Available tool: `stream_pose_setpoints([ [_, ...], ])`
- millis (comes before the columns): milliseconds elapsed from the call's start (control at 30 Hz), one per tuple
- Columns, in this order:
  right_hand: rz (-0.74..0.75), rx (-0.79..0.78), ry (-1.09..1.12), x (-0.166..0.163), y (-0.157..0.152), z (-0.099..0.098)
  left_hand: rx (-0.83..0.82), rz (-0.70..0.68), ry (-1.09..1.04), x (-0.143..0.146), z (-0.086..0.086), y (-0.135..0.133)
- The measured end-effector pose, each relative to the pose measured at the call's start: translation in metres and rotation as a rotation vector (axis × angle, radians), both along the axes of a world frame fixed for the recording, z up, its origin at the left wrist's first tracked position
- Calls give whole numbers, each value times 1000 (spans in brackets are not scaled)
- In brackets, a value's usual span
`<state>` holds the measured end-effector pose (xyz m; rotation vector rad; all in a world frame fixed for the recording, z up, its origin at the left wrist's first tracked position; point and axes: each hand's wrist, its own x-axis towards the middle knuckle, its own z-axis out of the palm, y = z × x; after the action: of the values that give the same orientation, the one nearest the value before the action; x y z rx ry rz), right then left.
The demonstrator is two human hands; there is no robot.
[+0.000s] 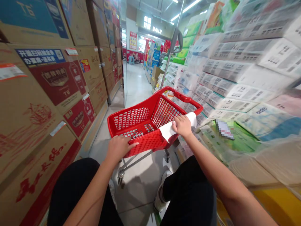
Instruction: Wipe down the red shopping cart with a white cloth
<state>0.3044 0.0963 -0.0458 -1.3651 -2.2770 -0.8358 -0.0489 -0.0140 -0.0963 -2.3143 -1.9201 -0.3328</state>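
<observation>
Basket [150, 143] of red plastic mesh on wheels, both hands at its rim, in a shop aisle.
The basket stands on the floor [138, 84] just ahead of the person's knees, empty as far as its grid walls and bottom show. The right hand [182, 125] is closed, knuckles up, on a white cloth [167, 130], pressing it against the rim directly beneath; the cloth folds over the edge, so it likely stays put by that pressure alone. The left hand [118, 147] lies flat and unclenched on the near rim, fingers pointing inward, apparently steadying the basket against rolling. Beyond the right hand a grey pull handle [176, 39] rises on its pole. Cardboard boxes [58, 81] are stacked outward of the left hand; wrapped tissue packs [235, 81], blurred, are stacked outward of the right.
</observation>
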Motion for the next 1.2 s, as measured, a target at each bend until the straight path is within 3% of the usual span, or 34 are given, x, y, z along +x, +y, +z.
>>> stream_pose_setpoints([
  [67, -67, 45, 98, -9, -3, -2, -8, 7, -1, 4, 0, 1],
  [167, -128, 84, 296, -61, -26, -23, -5, 4, -6, 9, -1, 1],
  [300, 14, -8, 389, -146, -70, -56, -12, -4, -25, 12, -1, 0],
  [367, 100, -61, 354, -165, -84, -62, -14, -20, -41, 10, 0, -1],
  [433, 165, -102, 268, -157, -85, -57, -11, -24, -48, 8, 0, -2],
  [500, 164, -108, 183, -125, -73, -44, 1, -16, -46, 6, 0, -3],
  [633, -18, -10, 125, -37, -34, -9, 2, -36, -33, 3, -1, -1],
  [733, -82, 41, 129, -3, -17, 6, -3, -38, -25, 3, -1, 1],
  [833, -111, 71, 219, -20, -23, -3, -6, -19, -25, 5, 0, 1],
  [1067, 75, -72, 393, -153, -88, -56, -77, -5, -50, 9, 6, -3],
  [1133, 155, -110, 343, -165, -96, -61, -87, -9, -53, 7, 6, -5],
  [1200, 247, -138, 217, -151, -91, -57, -81, -10, -42, 3, 4, -6],
])
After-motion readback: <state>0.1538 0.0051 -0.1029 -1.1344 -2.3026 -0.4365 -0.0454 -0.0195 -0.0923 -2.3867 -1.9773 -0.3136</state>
